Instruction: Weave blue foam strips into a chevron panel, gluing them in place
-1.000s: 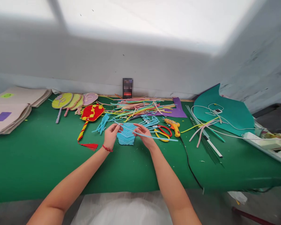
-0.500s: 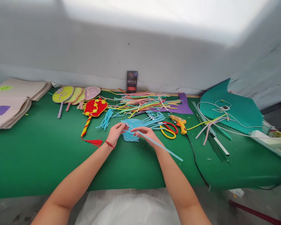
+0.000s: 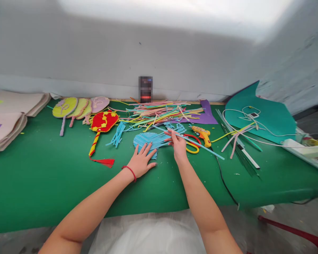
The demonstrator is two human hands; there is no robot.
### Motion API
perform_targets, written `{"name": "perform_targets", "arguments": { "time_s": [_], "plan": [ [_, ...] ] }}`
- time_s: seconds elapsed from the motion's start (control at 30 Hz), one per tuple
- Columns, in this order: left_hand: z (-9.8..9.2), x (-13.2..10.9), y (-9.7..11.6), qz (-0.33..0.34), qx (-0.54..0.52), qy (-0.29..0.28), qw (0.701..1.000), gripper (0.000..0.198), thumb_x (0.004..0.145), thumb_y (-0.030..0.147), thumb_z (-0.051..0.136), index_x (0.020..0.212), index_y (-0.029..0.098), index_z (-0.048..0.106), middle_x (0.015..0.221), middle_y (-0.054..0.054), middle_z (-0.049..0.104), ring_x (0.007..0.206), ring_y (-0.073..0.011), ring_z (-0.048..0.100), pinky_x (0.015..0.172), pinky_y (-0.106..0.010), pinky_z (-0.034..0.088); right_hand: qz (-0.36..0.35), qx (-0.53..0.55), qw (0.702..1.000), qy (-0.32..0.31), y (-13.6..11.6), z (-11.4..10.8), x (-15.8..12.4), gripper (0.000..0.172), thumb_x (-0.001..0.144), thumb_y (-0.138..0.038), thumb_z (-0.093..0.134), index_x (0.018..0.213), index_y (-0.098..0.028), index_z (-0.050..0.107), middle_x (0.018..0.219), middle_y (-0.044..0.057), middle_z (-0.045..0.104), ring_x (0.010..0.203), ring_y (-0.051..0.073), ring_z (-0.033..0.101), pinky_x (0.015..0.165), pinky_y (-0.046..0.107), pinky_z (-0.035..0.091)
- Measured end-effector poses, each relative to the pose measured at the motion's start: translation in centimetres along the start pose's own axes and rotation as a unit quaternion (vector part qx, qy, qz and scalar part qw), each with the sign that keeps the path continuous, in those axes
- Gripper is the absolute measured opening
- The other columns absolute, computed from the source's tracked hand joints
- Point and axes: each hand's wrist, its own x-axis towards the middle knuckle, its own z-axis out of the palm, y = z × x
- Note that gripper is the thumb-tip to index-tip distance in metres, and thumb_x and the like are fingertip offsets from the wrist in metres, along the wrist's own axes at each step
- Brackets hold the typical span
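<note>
My left hand (image 3: 142, 163) lies flat with spread fingers on a blue panel (image 3: 142, 138) made of pipe cleaners set side by side. Loose blue stems fan out from the panel's right side. Pinched in my right hand (image 3: 178, 146) is a long light-blue pipe cleaner (image 3: 210, 151), slanting down to the right over the scissors. Those scissors (image 3: 193, 149), with red and yellow handles, lie just right of that hand, their blades partly hidden. A short bundle of blue pipe cleaners (image 3: 118, 134) rests left of the panel.
Behind lies a pile of coloured pipe cleaners (image 3: 159, 114). A yellow glue gun (image 3: 204, 135) with a black cord is at right, near a teal sheet (image 3: 270, 114) and white cable. At left are a red fan (image 3: 106, 122), paler fans (image 3: 66, 107) and stacked folders (image 3: 5, 123).
My left hand has gone from pinching at the panel to lying flat on it. My right hand has moved right and away from the panel, carrying the pipe cleaner.
</note>
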Motion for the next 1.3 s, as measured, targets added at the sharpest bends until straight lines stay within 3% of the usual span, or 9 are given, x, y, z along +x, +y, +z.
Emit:
{"name": "perform_targets", "arguments": {
  "time_s": [0.2,0.57,0.67,0.77,0.83,0.93,1.03,1.3],
  "plan": [
    [0.0,0.3,0.4,0.013,0.005,0.014,1.000,0.060,0.089,0.053,0.040,0.142,0.026,0.035,0.154,-0.011,0.021,0.141,-0.0298,0.018,0.111,-0.057,0.015,-0.017,-0.022,0.999,-0.019,0.2,0.7,-0.3,0.046,0.078,-0.057,0.053,0.098,-0.018,0.066,0.099,0.007,0.072,0.059,0.015,0.064,0.046,0.025,0.044],
    [-0.1,0.5,0.8,0.006,-0.012,0.007,1.000,0.056,0.091,0.049,0.039,0.140,0.023,0.039,0.154,-0.013,0.021,0.141,-0.0297,0.019,0.111,-0.057,0.015,-0.022,-0.058,0.998,0.008,0.8,-0.5,0.8,0.054,0.081,-0.059,0.045,0.115,-0.019,0.058,0.119,0.009,0.063,0.065,0.015,0.065,0.045,0.024,0.048],
    [-0.9,0.8,0.1,0.002,-0.055,0.030,0.998,0.053,0.093,0.044,0.036,0.142,0.025,0.035,0.151,-0.011,0.030,0.138,-0.0257,0.028,0.111,-0.053,0.020,-0.009,-0.087,0.996,0.006,1.1,-1.5,1.4,0.056,0.081,-0.062,0.043,0.117,-0.021,0.056,0.125,0.009,0.060,0.068,0.015,0.066,0.046,0.025,0.051],
    [-1.9,1.0,-1.6,-0.060,-0.085,0.092,0.990,0.048,0.095,0.037,0.032,0.140,0.023,0.037,0.143,-0.010,0.043,0.131,-0.0217,0.040,0.111,-0.047,0.026,-0.001,-0.121,0.992,0.022,1.5,-2.4,1.9,0.056,0.082,-0.064,0.040,0.115,-0.022,0.056,0.123,0.008,0.061,0.072,0.016,0.066,0.049,0.026,0.052],
    [-2.3,1.2,-2.9,-0.122,-0.086,0.125,0.981,0.045,0.094,0.033,0.033,0.136,0.020,0.043,0.138,-0.011,0.049,0.128,-0.0224,0.043,0.110,-0.045,0.028,-0.006,-0.155,0.988,0.025,1.8,-2.6,2.1,0.056,0.082,-0.065,0.039,0.112,-0.022,0.058,0.116,0.008,0.065,0.075,0.018,0.066,0.055,0.029,0.054],
    [-2.1,1.3,-4.4,-0.190,-0.077,0.122,0.971,0.046,0.091,0.030,0.038,0.135,0.016,0.042,0.136,-0.014,0.050,0.127,-0.0255,0.045,0.107,-0.048,0.031,-0.055,-0.193,0.980,0.007,2.3,-2.2,1.9,0.054,0.084,-0.064,0.038,0.105,-0.021,0.061,0.104,0.009,0.069,0.085,0.021,0.066,0.076,0.037,0.053],
    [-1.5,1.5,-4.8,-0.195,-0.057,0.101,0.974,0.048,0.089,0.029,0.041,0.135,0.015,0.041,0.137,-0.016,0.049,0.127,-0.0270,0.044,0.107,-0.050,0.031,-0.097,-0.193,0.976,-0.016,2.5,-1.6,1.5,0.051,0.087,-0.061,0.036,0.105,-0.020,0.061,0.105,0.009,0.069,0.097,0.023,0.065,0.093,0.041,0.046],
    [-1.0,1.5,-4.0,-0.177,-0.031,0.097,0.979,0.046,0.090,0.029,0.040,0.134,0.015,0.043,0.137,-0.015,0.049,0.127,-0.0264,0.044,0.109,-0.049,0.028,-0.128,-0.228,0.965,0.001,1.0,-1.3,0.7,0.049,0.091,-0.055,0.030,0.112,-0.020,0.058,0.107,0.008,0.069,0.106,0.022,0.060,0.097,0.039,0.041]
  ]
}}
